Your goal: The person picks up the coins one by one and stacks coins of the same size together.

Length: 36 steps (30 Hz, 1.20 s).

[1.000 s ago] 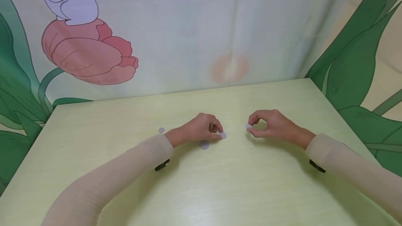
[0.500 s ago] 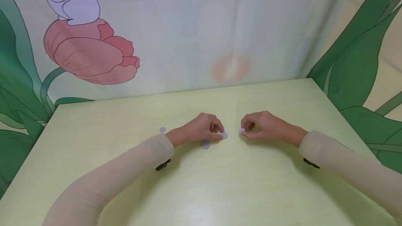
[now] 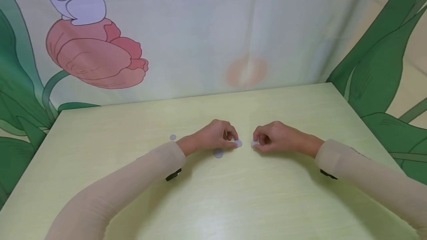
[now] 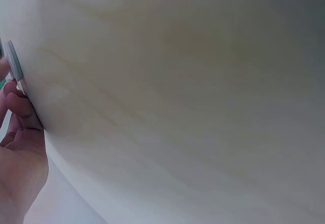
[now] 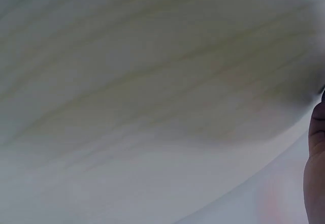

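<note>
In the head view, my left hand [image 3: 217, 134] pinches a small white disc [image 3: 238, 143] between thumb and fingers, low over the table. Across a narrow gap, my right hand [image 3: 278, 136] pinches another small white disc [image 3: 254, 143] by its edge. A slightly larger white disc [image 3: 218, 153] lies just below the left hand, and a smaller white disc [image 3: 172, 137] lies beyond the left wrist. The left wrist view catches a pale disc with a thick rim [image 4: 14, 60] beside the left fingers [image 4: 23, 109]. Only part of the right hand [image 5: 316, 153] shows in the right wrist view.
Both hands work over a pale yellow-green table [image 3: 213, 195]. Its back edge meets a hanging cloth [image 3: 200, 47] printed with a pink flower and large green leaves. Beige sleeves [image 3: 133, 180] cover the forearms, and a dark wrist device [image 3: 173, 174] shows beneath the left cuff.
My right hand has moved left and slightly down with its disc, narrowing the gap to the left hand's disc. The left hand has stayed almost where it was.
</note>
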Tool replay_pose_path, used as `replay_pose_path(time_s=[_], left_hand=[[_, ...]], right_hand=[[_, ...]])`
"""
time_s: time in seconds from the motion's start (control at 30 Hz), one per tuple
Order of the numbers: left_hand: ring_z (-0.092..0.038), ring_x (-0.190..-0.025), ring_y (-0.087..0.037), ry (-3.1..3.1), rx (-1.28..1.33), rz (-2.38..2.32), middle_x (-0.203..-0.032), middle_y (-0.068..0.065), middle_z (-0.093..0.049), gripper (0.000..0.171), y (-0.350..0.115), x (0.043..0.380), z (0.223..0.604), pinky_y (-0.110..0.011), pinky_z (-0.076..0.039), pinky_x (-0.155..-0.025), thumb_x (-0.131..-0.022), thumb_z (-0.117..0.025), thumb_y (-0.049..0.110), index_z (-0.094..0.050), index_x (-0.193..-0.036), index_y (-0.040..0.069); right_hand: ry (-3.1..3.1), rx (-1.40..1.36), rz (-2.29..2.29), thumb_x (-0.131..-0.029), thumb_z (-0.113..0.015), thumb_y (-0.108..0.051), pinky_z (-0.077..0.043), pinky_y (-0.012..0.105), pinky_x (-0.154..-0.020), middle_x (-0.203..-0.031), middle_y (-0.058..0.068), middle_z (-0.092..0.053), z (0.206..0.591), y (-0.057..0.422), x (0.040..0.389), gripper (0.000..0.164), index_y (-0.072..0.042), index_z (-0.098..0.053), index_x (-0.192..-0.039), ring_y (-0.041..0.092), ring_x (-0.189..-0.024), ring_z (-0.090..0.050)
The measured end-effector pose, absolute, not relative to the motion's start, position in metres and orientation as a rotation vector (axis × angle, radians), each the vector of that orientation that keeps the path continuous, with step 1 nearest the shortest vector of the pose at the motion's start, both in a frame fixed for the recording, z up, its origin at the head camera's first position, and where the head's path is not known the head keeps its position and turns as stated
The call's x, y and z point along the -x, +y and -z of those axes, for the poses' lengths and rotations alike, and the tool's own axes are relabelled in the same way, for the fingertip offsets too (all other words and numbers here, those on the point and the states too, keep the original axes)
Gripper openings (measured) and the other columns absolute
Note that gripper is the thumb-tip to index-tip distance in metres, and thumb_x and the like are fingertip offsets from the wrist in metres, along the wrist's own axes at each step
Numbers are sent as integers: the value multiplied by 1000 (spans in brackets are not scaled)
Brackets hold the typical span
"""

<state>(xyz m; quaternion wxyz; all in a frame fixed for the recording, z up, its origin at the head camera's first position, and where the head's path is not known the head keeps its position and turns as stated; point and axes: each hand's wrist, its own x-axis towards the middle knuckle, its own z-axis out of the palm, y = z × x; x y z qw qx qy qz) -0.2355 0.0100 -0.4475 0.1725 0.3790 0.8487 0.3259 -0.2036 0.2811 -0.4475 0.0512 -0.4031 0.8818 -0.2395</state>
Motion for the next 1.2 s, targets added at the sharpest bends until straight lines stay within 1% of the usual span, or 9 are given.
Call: replay_pose_path(time_s=[0.23,0.57,0.7,0.9,1.07,1.2], left_hand=[[-54,-77,-13,2424,-1075,-904,-85,-1,-60,12,10,235,448,-23,-45,-70,-90,-78,23,-76,-98,14],[-53,-77,-14,2431,-1083,-893,-83,0,-58,14,10,235,448,-23,-44,-70,-92,-77,24,-74,-99,13],[-53,-77,-13,2434,-1085,-894,-82,1,-57,14,10,236,449,-23,-44,-70,-91,-77,23,-74,-99,13],[-52,-76,-14,2439,-1094,-882,-83,-1,-57,14,12,236,446,-23,-44,-69,-92,-77,22,-73,-100,11],[-52,-76,-14,2432,-1104,-848,-85,-3,-57,16,12,236,443,-23,-44,-70,-91,-77,20,-72,-102,9],[-52,-77,-14,2422,-1103,-818,-88,-3,-57,19,13,235,443,-23,-45,-71,-90,-77,17,-71,-105,8]], right_hand=[[2607,1319,722,-92,-73,-23,-48,20,-62,-69,-20,-53,447,274,197,9,-17,-67,-95,-2,-63,-49],[2609,1425,706,-94,-72,-20,-47,19,-60,-68,-17,-54,449,272,199,8,-14,-67,-96,-4,-61,-47],[2605,1403,687,-94,-72,-21,-47,19,-60,-68,-18,-55,449,271,201,8,-14,-68,-96,-4,-61,-47],[2583,1366,649,-96,-73,-23,-48,21,-63,-70,-17,-58,445,272,202,9,-15,-70,-98,-3,-63,-49],[2573,1353,672,-95,-74,-22,-49,21,-63,-70,-15,-60,443,273,201,10,-13,-71,-98,-3,-64,-50],[2562,1277,696,-96,-73,-24,-49,21,-65,-71,-17,-60,443,273,199,11,-14,-72,-99,-2,-65,-51]])
